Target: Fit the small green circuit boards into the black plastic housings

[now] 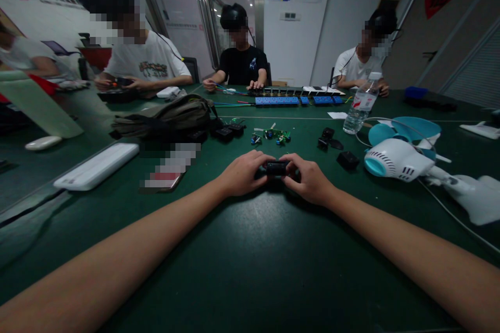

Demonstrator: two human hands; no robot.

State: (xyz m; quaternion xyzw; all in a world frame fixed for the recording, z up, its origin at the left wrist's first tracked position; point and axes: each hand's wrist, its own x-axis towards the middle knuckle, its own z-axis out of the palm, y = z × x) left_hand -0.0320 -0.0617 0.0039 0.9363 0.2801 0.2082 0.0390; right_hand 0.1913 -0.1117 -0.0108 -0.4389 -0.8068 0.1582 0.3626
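Note:
A small black box-shaped part (276, 168) is held just above the dark green table (250, 250), between my two hands. My left hand (248, 171) grips its left end with thumb and fingers. At its right end, my right hand (307, 177) pinches it the same way. Beyond my hands lie small green circuit boards (281, 136) with blue components. Several black pieces (327, 138) rest to the right of the boards, with a black block (347, 160) nearer to my right hand. More black boxes (223, 133) sit to the left of the boards.
A white and teal fan (398, 158) and a water bottle (362, 104) stand at the right. On the left are a white power strip (97, 166), a phone (170, 171) and a dark bag (167, 117). Blue connector strips (277, 100) and several people are across the table.

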